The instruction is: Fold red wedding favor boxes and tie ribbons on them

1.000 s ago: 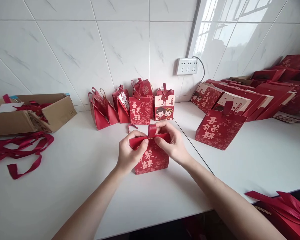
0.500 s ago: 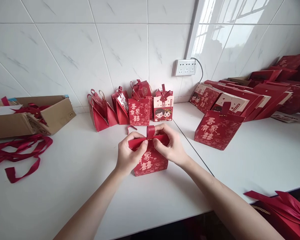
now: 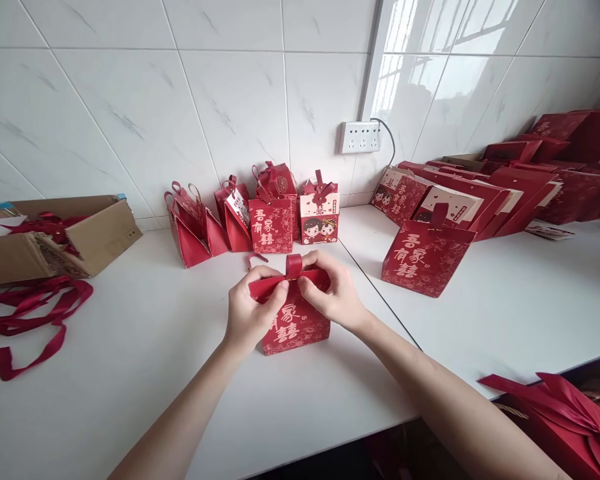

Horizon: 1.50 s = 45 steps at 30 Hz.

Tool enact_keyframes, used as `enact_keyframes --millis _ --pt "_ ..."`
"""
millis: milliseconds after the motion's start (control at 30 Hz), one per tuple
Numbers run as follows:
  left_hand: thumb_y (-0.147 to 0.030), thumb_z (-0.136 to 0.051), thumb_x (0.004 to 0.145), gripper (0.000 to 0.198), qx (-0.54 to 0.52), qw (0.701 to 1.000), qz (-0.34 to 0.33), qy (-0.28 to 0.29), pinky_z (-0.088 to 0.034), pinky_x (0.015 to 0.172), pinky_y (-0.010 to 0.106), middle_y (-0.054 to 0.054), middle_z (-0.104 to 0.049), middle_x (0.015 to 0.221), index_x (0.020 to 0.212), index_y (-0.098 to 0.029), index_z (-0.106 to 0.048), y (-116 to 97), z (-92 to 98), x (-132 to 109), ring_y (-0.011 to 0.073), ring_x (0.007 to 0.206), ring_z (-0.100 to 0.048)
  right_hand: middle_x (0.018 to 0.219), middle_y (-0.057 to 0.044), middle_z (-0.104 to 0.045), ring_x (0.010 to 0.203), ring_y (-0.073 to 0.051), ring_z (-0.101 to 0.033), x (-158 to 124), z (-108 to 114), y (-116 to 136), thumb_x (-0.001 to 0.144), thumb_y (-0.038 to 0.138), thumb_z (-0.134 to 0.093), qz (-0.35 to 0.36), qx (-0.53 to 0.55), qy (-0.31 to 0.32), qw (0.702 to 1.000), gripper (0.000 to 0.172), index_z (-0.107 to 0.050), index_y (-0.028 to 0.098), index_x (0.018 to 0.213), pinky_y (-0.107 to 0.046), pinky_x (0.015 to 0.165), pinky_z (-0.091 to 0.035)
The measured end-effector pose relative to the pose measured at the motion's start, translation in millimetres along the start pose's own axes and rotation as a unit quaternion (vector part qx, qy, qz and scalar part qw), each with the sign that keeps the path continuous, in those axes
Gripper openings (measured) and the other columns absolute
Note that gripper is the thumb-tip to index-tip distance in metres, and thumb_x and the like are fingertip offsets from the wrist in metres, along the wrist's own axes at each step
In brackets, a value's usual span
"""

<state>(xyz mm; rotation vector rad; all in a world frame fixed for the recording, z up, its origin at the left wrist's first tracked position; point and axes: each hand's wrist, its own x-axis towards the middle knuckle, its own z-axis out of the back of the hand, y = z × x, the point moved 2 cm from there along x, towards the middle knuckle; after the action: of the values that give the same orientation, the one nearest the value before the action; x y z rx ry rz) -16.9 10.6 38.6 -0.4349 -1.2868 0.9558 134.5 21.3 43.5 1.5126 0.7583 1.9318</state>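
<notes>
A red gift box (image 3: 300,323) with pale printed characters stands upright on the white table in front of me. A dark red ribbon loop (image 3: 294,266) rises from the middle of its top edge. My left hand (image 3: 255,303) pinches the top edge left of the loop, thumb on the front and fingers behind. My right hand (image 3: 333,290) grips the same edge on the right in the same way. Both thumbs press close to the foot of the loop. The fingertips behind the box are partly hidden.
Several finished red boxes (image 3: 271,227) line the wall. Another red box (image 3: 425,257) stands to the right, before a row of flat red boxes (image 3: 500,193). On the left are a cardboard box (image 3: 105,233) and loose ribbon (image 3: 30,360). A red bag (image 3: 560,427) sits lower right.
The view has shifted slightly, so most things sit a little further left. Both hands keep the same hold on the box. At the far right edge, part of another person's hand now seems to show.
</notes>
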Motion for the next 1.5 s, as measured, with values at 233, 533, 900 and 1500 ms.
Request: enact_keyframes --millis 233,533,900,1500 --pt "-0.027 -0.062 0.076 0.008 -0.001 1.000 -0.003 0.000 -0.049 0.056 0.022 -0.002 -0.065 0.065 0.073 -0.020 -0.060 -0.7 0.1 -0.5 0.0126 0.059 -0.060 0.081 0.000 -0.066 0.072 -0.015 -0.060 0.4 -0.1 0.2 0.074 0.012 -0.052 0.000 -0.001 -0.001 1.000 0.013 -0.057 0.021 0.082 -0.029 0.069 -0.048" --pt "-0.028 -0.062 0.076 0.009 -0.017 1.000 -0.009 -0.002 -0.049 0.055 0.020 -0.003 -0.065 0.064 0.073 -0.019 -0.060 0.3 0.4 -1.5 0.0116 0.058 -0.060 0.081 0.000 -0.065 0.073 -0.015 -0.060 -0.7 -2.0 0.4 0.074 0.011 -0.052 0.021 0.006 -0.010 1.000 0.013 -0.057 0.020 0.082 -0.028 0.070 -0.048" --pt "-0.027 -0.061 0.074 0.009 0.031 0.999 -0.009 -0.015 -0.049 0.055 0.019 -0.004 -0.067 0.062 0.070 -0.019 -0.064 -1.8 1.2 -0.6 0.0111 0.057 -0.061 0.076 0.001 -0.063 0.068 -0.013 -0.058 -0.7 -1.9 -0.2 0.074 0.014 -0.055 0.024 -0.013 -0.025 0.999 0.008 -0.056 0.020 0.079 -0.027 0.066 -0.049" --pt "-0.026 -0.062 0.075 0.008 0.020 1.000 -0.009 -0.011 -0.050 0.057 0.017 -0.004 -0.068 0.065 0.071 -0.019 -0.065 -0.8 1.3 -1.1 0.0102 0.059 -0.062 0.078 0.000 -0.064 0.070 -0.014 -0.059 -0.2 -0.8 0.3 0.075 0.013 -0.055 0.041 -0.022 -0.020 0.999 0.009 -0.057 0.019 0.081 -0.027 0.067 -0.048"
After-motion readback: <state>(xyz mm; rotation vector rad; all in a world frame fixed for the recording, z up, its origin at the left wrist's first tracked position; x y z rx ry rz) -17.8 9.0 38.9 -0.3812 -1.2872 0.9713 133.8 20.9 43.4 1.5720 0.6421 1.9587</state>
